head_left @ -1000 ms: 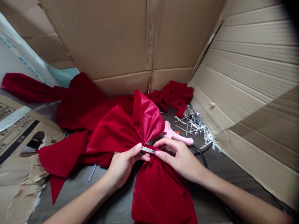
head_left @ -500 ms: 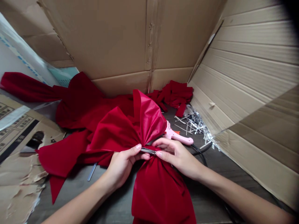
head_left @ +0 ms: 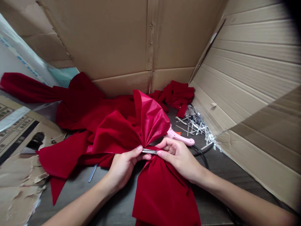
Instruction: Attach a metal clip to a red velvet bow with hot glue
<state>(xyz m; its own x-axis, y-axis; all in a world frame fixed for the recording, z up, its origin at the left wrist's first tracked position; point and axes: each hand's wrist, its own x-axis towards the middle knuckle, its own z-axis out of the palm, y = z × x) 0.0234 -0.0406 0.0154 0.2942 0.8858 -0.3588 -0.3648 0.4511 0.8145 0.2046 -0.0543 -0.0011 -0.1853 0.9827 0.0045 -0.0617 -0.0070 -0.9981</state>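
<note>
Left hand (head_left: 121, 168): thumb and fingers nearly closed, pinching the left end of a slim silver metal clip (head_left: 150, 152)
Right hand (head_left: 180, 157): thumb and forefinger drawn together at the clip's right end, the other fingers curled
Clip: lying crosswise between the two hands, against the gathered waist of the cloth
Cloth: a red fabric bow (head_left: 163, 194), shiny pleated loops fanning above the clip, a broad matte piece hanging below
Just beyond the right hand: a pink plastic glue gun (head_left: 181, 137) with a black cable (head_left: 204, 158)
Near the left forearm: a clear slender stick (head_left: 92, 173) on the dark tabletop (head_left: 113, 208)
Behind the bow: heaped red fabric (head_left: 77, 106); farther right, red cloth strips (head_left: 176, 94) and silver shredded strips (head_left: 198, 124)
Left edge: torn brown cardboard (head_left: 16, 191)
Outermost: tall brown cardboard walls (head_left: 105, 40) at back and right
</note>
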